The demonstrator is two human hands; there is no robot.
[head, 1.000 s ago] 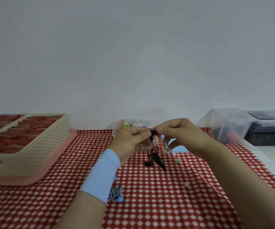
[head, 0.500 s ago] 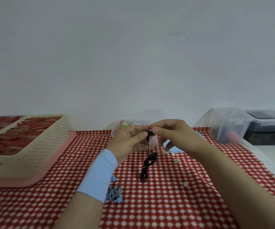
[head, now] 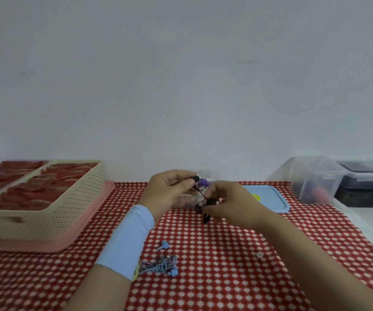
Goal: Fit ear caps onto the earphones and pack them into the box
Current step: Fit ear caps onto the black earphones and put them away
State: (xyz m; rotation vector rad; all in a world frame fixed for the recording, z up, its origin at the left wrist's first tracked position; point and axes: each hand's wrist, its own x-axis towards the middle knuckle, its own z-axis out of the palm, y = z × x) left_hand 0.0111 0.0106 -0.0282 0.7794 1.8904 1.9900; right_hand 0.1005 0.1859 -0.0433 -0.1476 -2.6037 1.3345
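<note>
At frame centre your left hand (head: 169, 191) is pinching one bud of the black earphones (head: 205, 217); your right hand (head: 230, 205) is gripping their bunched cable. One blue earphone set (head: 160, 264) and one white ear cap (head: 259, 255) are lying below. The blue lid (head: 270, 203) is bearing a yellow mark, too small to read.

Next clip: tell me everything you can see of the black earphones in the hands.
The black earphones are a thin dark cord with small buds, plastic-looking. The left hand pinches one bud at the top. The cord slants down to the right hand, which pinches it lower, with a bunched remainder hanging beneath its fingers. Whether ear caps are fitted is too small to tell.
</note>
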